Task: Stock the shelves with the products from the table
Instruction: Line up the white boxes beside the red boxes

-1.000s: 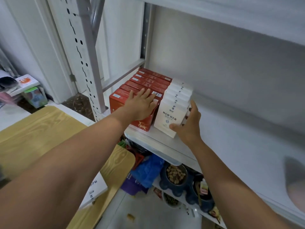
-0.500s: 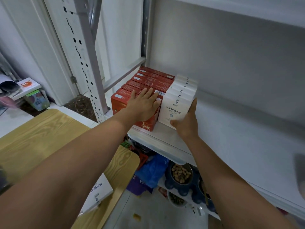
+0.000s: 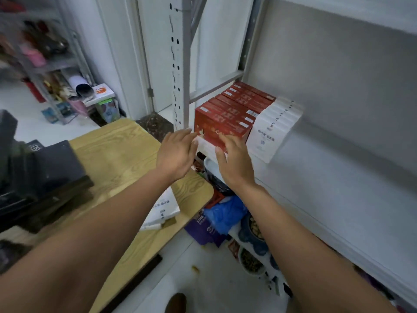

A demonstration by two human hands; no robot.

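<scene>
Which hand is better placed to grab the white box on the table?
Left: the left hand is open by the table, nearer the white box; the right hand sits toward the shelf.

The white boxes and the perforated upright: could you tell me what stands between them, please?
In the head view, a row of red boxes stands between the white boxes and the perforated upright.

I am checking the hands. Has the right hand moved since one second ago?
Yes. The right hand went left: it held the front of the white boxes, and now it is open in front of the red boxes.
</scene>
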